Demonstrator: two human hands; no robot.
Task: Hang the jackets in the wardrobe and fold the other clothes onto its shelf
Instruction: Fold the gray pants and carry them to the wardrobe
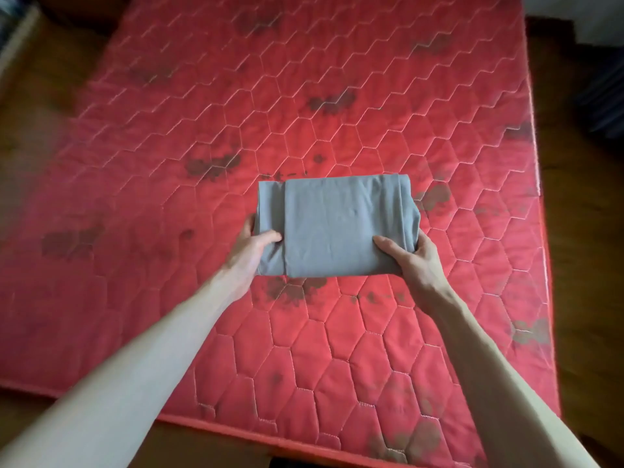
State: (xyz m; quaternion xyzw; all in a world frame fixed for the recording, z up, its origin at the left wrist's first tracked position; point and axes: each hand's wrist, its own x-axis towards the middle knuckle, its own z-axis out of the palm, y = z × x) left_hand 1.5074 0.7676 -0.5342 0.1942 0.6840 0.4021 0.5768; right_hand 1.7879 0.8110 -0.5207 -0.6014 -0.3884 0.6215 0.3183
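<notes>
A grey garment [334,224], folded into a neat rectangle, is held just above the middle of the red quilted mattress [304,106]. My left hand [251,246] grips its left edge, thumb on top and fingers underneath. On the right edge my right hand [410,256] grips the same way, thumb lying across the top fold. No wardrobe, shelf or jacket is in view.
The mattress has a hexagon stitch pattern and dark stains. Brown wooden floor runs along the left side [37,106] and the right side [587,204]. A dark striped object [604,99] sits at the far right edge. The mattress's near edge [256,430] lies close below me.
</notes>
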